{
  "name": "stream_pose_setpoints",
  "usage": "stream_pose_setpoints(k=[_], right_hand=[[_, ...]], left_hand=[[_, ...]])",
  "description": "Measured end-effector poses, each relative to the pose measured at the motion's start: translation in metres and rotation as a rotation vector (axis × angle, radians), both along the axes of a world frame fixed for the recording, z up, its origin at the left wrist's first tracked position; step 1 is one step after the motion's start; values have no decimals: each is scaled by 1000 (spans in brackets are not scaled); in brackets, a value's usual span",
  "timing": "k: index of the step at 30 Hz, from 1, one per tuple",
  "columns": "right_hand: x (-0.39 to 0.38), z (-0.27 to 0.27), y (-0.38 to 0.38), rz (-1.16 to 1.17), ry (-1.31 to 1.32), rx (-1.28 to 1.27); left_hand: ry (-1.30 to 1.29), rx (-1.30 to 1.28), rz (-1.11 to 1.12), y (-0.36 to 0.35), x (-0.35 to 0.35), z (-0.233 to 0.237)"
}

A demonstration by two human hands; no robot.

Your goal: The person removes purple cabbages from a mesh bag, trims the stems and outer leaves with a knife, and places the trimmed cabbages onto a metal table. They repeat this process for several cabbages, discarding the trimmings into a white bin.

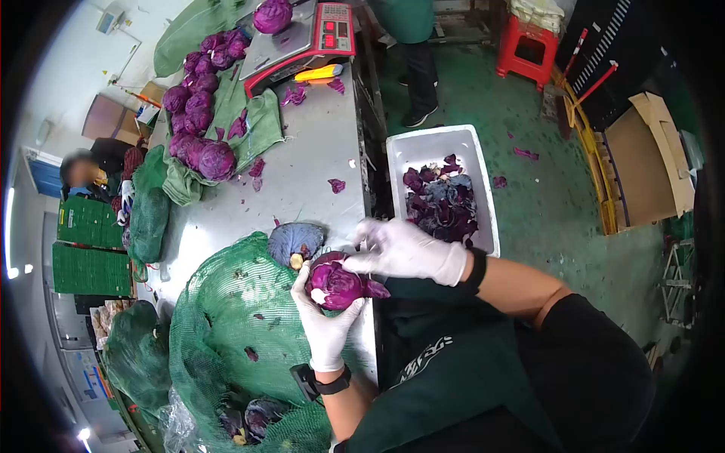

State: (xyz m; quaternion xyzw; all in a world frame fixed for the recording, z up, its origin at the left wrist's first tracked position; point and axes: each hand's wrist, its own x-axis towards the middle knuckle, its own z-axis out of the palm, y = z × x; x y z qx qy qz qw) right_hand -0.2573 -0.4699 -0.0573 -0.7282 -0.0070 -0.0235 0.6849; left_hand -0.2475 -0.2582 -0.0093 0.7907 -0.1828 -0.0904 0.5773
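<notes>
My left hand (326, 332), in a white glove, is wrapped round a peeled purple cabbage (336, 283) above the near edge of the metal table. One leaf flap sticks out on the cabbage's right. My gloved right hand (415, 254) is over its upper right side, thumb on or close to it. The thumb and fingers are apart, the fingertips slightly blurred, and no held thing shows between them. Just behind lies a cabbage with dull bluish outer leaves (294, 241) and a pale cut stem. A green mesh sack (234, 309) spreads to the left, more cabbages (264, 415) at its lower end.
A white bin (489, 196) of leaf scraps stands on the floor at right. Peeled cabbages (200, 109) line the table's far left. Beyond are a red scale (332, 34) with a cabbage on it and a yellow-handled tool (317, 73). Two other people are nearby.
</notes>
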Motion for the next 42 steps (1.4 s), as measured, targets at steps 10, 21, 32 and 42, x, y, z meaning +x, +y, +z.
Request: stream_pose_setpoints(k=[10,21,32,42], right_hand=[[1,26,-1,55,-18,-190],[-13,-3,-73,-339,190,-872],[-10,53,-2,212,-413,-692],[-1,6,-50,-372,-82,-93]], left_hand=[[-190,218,-48,-7,1,7],[268,-210,12,30,-4,8],[148,-74,-60,1,-11,17],[396,-595,58,16,-14,4]])
